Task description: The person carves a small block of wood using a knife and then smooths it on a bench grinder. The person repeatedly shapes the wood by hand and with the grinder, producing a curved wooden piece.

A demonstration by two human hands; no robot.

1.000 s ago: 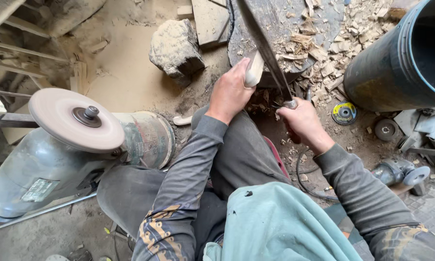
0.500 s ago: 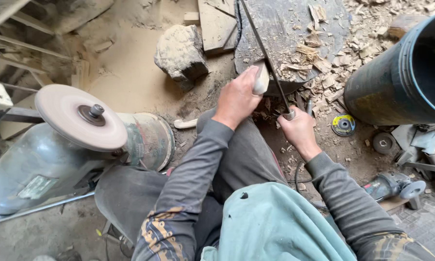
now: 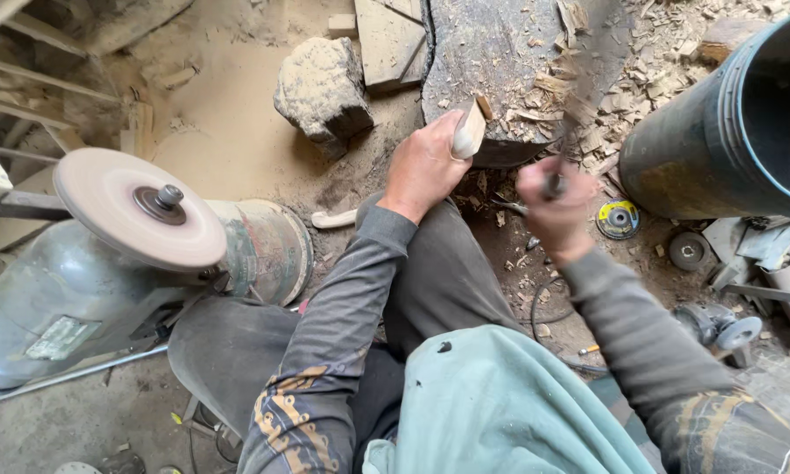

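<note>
1. Head view: left hand (image 3: pixel 423 167) is gripping a small pale wood piece (image 3: pixel 470 129) tight, propping it on the dark chopping block (image 3: pixel 500 61) at twelve o'clock.
2. Right hand (image 3: pixel 555 204) is clenching a blurred blade (image 3: pixel 579 79); seemingly a chopping stroke is in hand, calling next for a true, fingers-clear strike.
3. Splintery chips (image 3: pixel 623 96) are littering one o'clock; a smooth sanding disc (image 3: pixel 139 206) is sitting at nine, a dark barrel (image 3: pixel 720 132) at two.
</note>
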